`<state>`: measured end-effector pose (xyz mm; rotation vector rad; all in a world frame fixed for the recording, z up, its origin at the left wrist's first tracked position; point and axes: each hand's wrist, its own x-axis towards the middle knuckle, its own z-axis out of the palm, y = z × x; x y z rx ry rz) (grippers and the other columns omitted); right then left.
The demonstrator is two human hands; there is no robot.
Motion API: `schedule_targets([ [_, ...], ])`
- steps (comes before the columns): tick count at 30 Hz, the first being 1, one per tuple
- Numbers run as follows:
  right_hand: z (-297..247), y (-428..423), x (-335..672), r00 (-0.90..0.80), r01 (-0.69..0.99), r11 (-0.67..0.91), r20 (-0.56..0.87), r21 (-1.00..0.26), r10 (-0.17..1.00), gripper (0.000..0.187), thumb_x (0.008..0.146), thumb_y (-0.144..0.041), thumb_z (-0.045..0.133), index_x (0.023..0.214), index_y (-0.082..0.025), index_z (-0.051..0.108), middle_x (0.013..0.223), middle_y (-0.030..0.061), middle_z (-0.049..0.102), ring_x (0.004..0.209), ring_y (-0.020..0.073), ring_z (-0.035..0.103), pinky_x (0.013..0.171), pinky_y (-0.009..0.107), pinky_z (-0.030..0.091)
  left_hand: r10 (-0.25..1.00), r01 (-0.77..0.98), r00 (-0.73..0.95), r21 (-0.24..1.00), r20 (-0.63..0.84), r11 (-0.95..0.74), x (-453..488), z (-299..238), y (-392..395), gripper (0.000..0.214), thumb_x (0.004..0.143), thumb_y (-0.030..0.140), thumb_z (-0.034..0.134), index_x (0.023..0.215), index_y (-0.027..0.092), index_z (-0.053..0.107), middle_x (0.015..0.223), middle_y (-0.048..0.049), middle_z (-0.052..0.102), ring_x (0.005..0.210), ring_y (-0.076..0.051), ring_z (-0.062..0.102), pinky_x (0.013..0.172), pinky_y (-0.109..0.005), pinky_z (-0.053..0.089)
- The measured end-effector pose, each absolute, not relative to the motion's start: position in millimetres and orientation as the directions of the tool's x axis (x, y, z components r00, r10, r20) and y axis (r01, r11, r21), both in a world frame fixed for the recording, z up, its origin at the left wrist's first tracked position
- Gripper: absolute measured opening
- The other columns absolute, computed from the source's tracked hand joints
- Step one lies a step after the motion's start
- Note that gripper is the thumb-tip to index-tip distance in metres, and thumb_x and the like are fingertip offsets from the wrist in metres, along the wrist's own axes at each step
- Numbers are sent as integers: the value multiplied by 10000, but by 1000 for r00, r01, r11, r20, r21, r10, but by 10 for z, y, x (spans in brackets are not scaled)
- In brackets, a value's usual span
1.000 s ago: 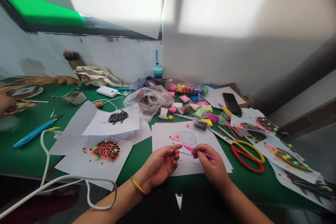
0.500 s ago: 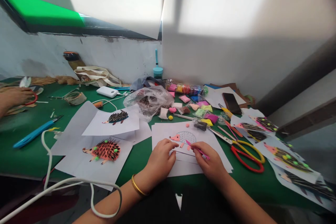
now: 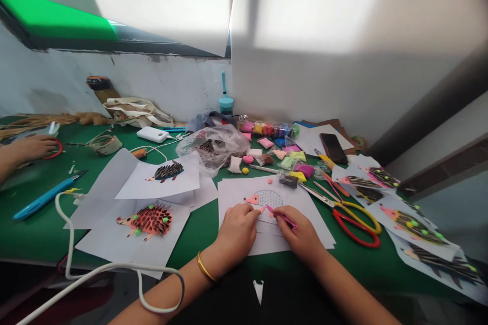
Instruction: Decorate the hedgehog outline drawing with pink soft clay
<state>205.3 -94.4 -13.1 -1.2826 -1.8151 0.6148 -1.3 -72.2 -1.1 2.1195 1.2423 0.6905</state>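
Head view, over a green-topped table [image 3: 34, 236]. R hand [image 3: 299, 231] was pinching a thin pink plastic clay tool [image 3: 282, 219] btw thumb & fingertips, rest of fingers curled under, tool's tip angled up-left, just past the fingertips. L hand [image 3: 236, 233] lay palm-down, fingers half curled, fingertips [image 3: 252, 216] on the paper; can't tell if they held anything, as the fingers hid whatever was under them.

Just above L fingertips: a paper hedgehog sheet [image 3: 267, 198], dotted oval body, smooth pink clay snout on it. Lower edge of the body was hidden behind the hands. Tiny pink clay bits sat near R fingertips, too small to make out well.

Gold bangle [image 3: 206, 267] round L wrist, forearm running in from bottom edge. Right of R hand: red-and-yellow-handled scissors [image 3: 354, 223]. Beyond the fingers: crinkled plastic bag [image 3: 213, 147] & soft clay packets [image 3: 293, 157]. Left of L hand: a finished hedgehog w/ black spikes on orange body [image 3: 150, 221]. Far left, cut off by frame edge, a co-worker's hand [image 3: 34, 147] beside a red loop [image 3: 57, 150], unclear what.
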Motion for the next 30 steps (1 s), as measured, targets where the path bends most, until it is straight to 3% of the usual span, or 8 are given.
schedule_targets([
  [9, -131, -937, 2050, -143, 540, 342, 317, -769, 938, 212, 966, -297, 473, 1046, -224, 656, 1026, 77, 691, 982, 227, 646, 880, 379, 524, 857, 615, 477, 622, 196, -485, -11, -42, -704, 401, 839, 95, 516, 1164, 276, 665, 1056, -100, 612, 1016, -284, 513, 942, -429, 343],
  [12, -147, -934, 2051, -140, 532, 342, 318, -775, 938, 211, 968, -297, 474, 1052, -222, 652, 1029, 81, 687, 985, 227, 640, 882, 382, 520, 826, 671, 521, 494, 216, -552, 3, -52, -713, 410, 846, 95, 517, 1204, 260, 632, 1062, -101, 612, 1008, -275, 519, 906, -420, 369],
  [19, -164, -930, 2050, -137, 524, 347, 325, -778, 936, 193, 965, -281, 480, 1043, -227, 648, 1015, 71, 685, 967, 215, 636, 867, 362, 514, 732, 752, 639, 11, 236, -660, 36, -125, -743, 344, 958, 174, 451, 1292, 196, 533, 1025, -74, 601, 957, -253, 529, 816, -418, 420],
  [24, -167, -932, 2047, -130, 525, 344, 326, -778, 936, 188, 961, -275, 485, 1045, -234, 648, 1020, 58, 687, 973, 211, 639, 876, 353, 513, 694, 734, 672, -110, 258, -670, 46, -148, -749, 333, 949, 189, 499, 1281, 174, 533, 994, -65, 589, 901, -236, 528, 782, -402, 417],
  [30, -170, -923, 2050, -134, 524, 343, 322, -779, 937, 190, 961, -274, 487, 1047, -232, 651, 1020, 61, 684, 974, 212, 637, 877, 354, 509, 672, 713, 699, -153, 247, -685, 50, -130, -755, 335, 944, 174, 503, 1277, 146, 531, 988, -68, 581, 889, -238, 523, 774, -398, 409],
])
